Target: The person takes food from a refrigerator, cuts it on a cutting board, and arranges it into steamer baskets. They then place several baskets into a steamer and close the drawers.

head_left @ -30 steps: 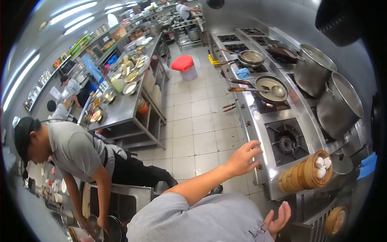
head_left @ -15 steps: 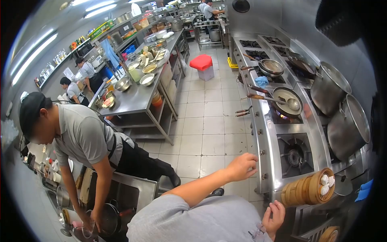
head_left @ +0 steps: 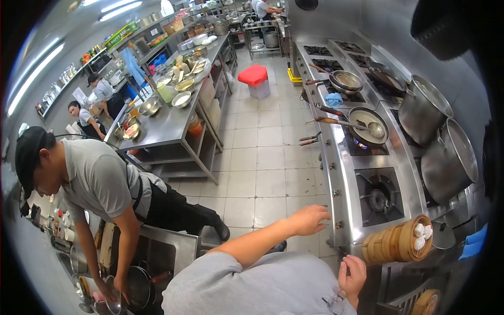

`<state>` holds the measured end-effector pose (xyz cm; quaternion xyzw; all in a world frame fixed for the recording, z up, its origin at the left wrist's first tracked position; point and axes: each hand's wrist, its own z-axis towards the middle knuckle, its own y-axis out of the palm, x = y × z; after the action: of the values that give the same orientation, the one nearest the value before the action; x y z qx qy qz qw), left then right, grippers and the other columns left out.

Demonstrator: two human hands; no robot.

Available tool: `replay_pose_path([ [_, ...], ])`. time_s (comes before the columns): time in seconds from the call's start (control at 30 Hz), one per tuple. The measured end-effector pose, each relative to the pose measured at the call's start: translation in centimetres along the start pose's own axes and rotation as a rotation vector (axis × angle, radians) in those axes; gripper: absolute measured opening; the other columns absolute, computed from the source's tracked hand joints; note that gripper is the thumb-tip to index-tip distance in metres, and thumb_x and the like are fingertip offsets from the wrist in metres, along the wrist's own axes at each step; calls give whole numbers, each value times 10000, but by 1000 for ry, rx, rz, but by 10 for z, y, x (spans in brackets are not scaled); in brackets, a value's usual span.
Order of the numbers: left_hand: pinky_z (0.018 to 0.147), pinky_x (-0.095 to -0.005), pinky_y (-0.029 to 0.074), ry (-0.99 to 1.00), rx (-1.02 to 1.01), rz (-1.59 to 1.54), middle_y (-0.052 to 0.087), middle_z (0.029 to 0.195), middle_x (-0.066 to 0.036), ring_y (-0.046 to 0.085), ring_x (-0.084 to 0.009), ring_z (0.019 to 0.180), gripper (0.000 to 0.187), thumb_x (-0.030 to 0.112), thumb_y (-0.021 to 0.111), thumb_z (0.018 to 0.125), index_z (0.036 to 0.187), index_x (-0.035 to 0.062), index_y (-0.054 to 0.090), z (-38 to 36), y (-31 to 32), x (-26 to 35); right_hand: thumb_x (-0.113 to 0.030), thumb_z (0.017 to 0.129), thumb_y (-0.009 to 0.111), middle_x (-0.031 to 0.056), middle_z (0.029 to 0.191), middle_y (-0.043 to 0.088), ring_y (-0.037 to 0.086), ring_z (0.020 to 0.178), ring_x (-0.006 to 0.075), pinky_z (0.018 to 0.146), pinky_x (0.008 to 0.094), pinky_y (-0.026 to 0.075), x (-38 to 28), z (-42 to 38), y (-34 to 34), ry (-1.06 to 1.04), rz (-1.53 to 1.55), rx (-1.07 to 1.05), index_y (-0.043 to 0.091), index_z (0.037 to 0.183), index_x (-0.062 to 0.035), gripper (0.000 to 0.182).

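Head: gas range (head_left: 373,161), bamboo steamer stack (head_left: 386,247)
Left hand (head_left: 311,220): released, near range front
Right hand (head_left: 353,276): released, loosely curled, near stack

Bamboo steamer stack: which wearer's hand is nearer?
Right. In frame, the right hand is just below and left of the bamboo steamer stack; the left hand is farther left, beside the stove.

Beyond our left hand (head_left: 308,219) we see pale square floor tiles (head_left: 270,157) and, farther left, a stainless-steel worktable (head_left: 170,128). Fluorescent tubes (head_left: 35,79) glow high on that side, while a grey metallic wall (head_left: 336,21) rises ahead to the hand's right.
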<state>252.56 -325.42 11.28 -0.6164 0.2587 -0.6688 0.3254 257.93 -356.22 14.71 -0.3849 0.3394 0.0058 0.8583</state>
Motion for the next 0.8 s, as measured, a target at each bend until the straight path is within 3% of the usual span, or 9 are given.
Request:
replay_pose_path([
  [0.8, 1044, -498, 516, -16, -126, -5, 685, 1251, -152, 616, -387, 1236, 352, 203, 737, 960, 1282, 65, 698, 16, 9, 0, -72, 876, 750, 160, 1058, 734, 694, 967, 380, 885, 453, 545, 8, 4, 0, 31, 7, -24, 751, 1008, -27, 139],
])
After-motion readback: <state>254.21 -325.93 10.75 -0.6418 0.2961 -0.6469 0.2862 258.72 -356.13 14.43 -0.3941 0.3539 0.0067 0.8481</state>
